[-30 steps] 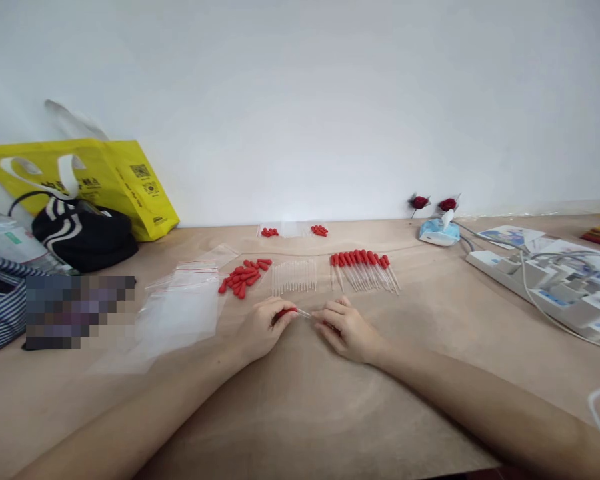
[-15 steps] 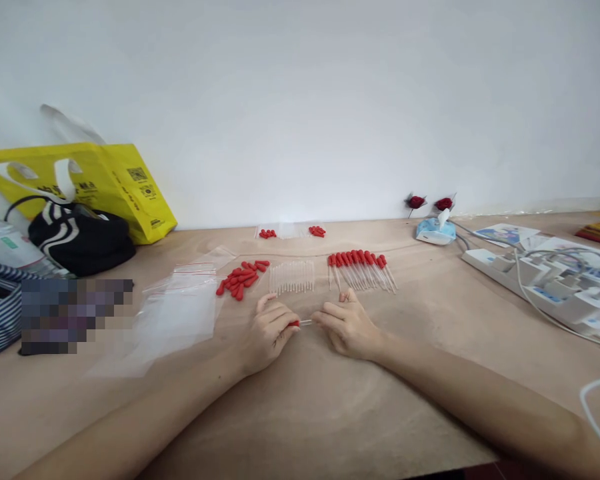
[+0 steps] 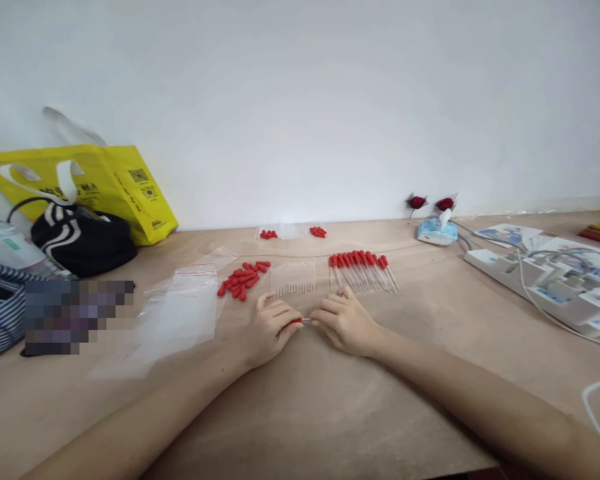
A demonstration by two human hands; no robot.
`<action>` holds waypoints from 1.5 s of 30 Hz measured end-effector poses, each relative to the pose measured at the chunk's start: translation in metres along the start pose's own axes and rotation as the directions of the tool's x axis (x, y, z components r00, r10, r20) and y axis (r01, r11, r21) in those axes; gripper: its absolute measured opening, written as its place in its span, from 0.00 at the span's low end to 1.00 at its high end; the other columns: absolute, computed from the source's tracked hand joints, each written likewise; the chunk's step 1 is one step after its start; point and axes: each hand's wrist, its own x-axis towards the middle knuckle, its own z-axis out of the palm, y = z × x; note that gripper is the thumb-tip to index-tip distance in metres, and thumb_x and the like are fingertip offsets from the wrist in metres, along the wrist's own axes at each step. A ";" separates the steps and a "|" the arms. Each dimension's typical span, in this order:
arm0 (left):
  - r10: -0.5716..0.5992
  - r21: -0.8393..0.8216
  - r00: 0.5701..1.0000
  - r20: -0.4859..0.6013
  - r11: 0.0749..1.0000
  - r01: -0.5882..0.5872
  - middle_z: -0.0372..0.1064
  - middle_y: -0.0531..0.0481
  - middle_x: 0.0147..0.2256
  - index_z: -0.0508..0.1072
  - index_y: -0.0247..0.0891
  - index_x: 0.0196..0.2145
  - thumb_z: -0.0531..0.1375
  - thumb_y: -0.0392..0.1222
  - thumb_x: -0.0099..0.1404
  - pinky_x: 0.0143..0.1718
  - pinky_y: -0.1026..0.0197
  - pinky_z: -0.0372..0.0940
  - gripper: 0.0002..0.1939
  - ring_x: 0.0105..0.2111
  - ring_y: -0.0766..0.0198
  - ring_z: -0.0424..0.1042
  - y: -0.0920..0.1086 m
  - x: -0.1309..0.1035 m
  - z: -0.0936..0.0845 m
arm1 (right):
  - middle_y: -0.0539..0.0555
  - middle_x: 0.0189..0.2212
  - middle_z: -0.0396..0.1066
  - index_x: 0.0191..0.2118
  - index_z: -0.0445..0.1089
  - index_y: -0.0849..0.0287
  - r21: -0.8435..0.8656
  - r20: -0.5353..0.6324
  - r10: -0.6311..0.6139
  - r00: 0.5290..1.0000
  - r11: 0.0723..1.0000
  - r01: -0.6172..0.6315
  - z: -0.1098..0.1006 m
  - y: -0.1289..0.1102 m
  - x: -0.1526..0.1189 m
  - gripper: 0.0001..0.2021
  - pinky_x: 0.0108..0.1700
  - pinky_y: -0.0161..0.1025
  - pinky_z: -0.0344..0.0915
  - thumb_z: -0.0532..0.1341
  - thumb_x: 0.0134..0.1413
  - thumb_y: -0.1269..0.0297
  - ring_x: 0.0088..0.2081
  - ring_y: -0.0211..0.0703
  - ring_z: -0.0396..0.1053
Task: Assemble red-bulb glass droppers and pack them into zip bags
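My left hand is closed on a red rubber bulb, mostly hidden by the fingers. Facing it, my right hand pinches a clear dropper tube, whose short visible stretch meets the bulb. Just beyond the hands lies a row of bare clear tubes. A pile of loose red bulbs rests to the left of that row. On the right, droppers with red bulbs lie side by side, tips toward me.
Clear zip bags lie flat at left. Against the wall is another bag with red bulbs. A yellow bag and black pouch stand far left. Tissues and a power strip with cables are at right.
My hands have come slightly closer together, and less of the tube shows between them. The view has shifted a little; the things on the table stay put.
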 end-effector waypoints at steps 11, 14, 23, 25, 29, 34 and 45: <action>-0.264 0.275 0.947 -0.183 0.911 0.308 0.66 0.43 0.42 0.64 0.40 0.45 0.56 0.46 0.57 0.46 0.46 0.48 0.18 0.45 0.51 0.62 -0.045 -0.008 -0.012 | 0.55 0.33 0.71 0.39 0.67 0.59 -0.077 0.071 0.636 0.769 0.772 -0.631 -0.005 0.032 0.029 0.11 0.37 0.39 0.46 0.50 0.54 0.66 0.38 0.44 0.63; -0.377 0.295 0.904 -0.203 0.857 0.424 0.67 0.44 0.39 0.66 0.39 0.41 0.57 0.47 0.56 0.42 0.47 0.51 0.15 0.43 0.50 0.63 -0.061 -0.012 -0.016 | 0.58 0.34 0.71 0.43 0.64 0.61 -0.143 0.065 0.747 0.661 0.663 -0.735 0.005 0.041 0.049 0.13 0.39 0.41 0.47 0.49 0.53 0.66 0.39 0.47 0.65; -0.455 0.326 0.861 -0.230 0.797 0.508 0.67 0.43 0.40 0.67 0.40 0.36 0.54 0.50 0.59 0.40 0.48 0.51 0.12 0.44 0.50 0.63 -0.079 -0.014 -0.023 | 0.62 0.35 0.71 0.37 0.68 0.62 -0.276 0.103 0.781 0.616 0.618 -0.736 0.025 0.051 0.066 0.12 0.42 0.45 0.46 0.51 0.49 0.68 0.40 0.49 0.66; -0.486 0.339 0.841 -0.240 0.770 0.541 0.68 0.44 0.40 0.66 0.40 0.36 0.52 0.47 0.60 0.39 0.50 0.52 0.10 0.44 0.51 0.63 -0.077 -0.013 -0.025 | 0.62 0.36 0.71 0.35 0.69 0.62 -0.271 0.100 0.766 0.635 0.635 -0.723 0.025 0.050 0.067 0.12 0.42 0.45 0.46 0.50 0.49 0.67 0.41 0.49 0.65; -0.545 0.407 0.817 -0.188 0.714 0.570 0.70 0.46 0.37 0.65 0.39 0.34 0.54 0.45 0.57 0.39 0.51 0.53 0.09 0.41 0.52 0.66 -0.072 -0.011 -0.029 | 0.63 0.37 0.71 0.35 0.70 0.63 -0.229 0.155 0.808 0.568 0.589 -0.775 0.026 0.047 0.077 0.14 0.44 0.46 0.46 0.51 0.50 0.63 0.41 0.49 0.65; -0.522 0.545 0.840 -0.146 0.666 0.509 0.69 0.44 0.37 0.64 0.37 0.34 0.52 0.41 0.58 0.39 0.50 0.54 0.07 0.41 0.51 0.66 -0.068 -0.009 -0.028 | 0.63 0.36 0.71 0.35 0.71 0.63 -0.213 0.233 0.848 0.475 0.521 -0.826 0.026 0.046 0.092 0.13 0.44 0.48 0.47 0.53 0.47 0.63 0.39 0.50 0.67; -0.537 0.533 0.836 -0.114 0.677 0.508 0.63 0.39 0.43 0.64 0.32 0.40 0.51 0.36 0.60 0.35 0.56 0.61 0.10 0.40 0.52 0.67 -0.063 -0.008 -0.029 | 0.62 0.33 0.72 0.33 0.71 0.63 -0.157 0.281 0.822 0.496 0.549 -0.821 0.016 0.049 0.092 0.13 0.42 0.46 0.52 0.53 0.49 0.61 0.37 0.51 0.68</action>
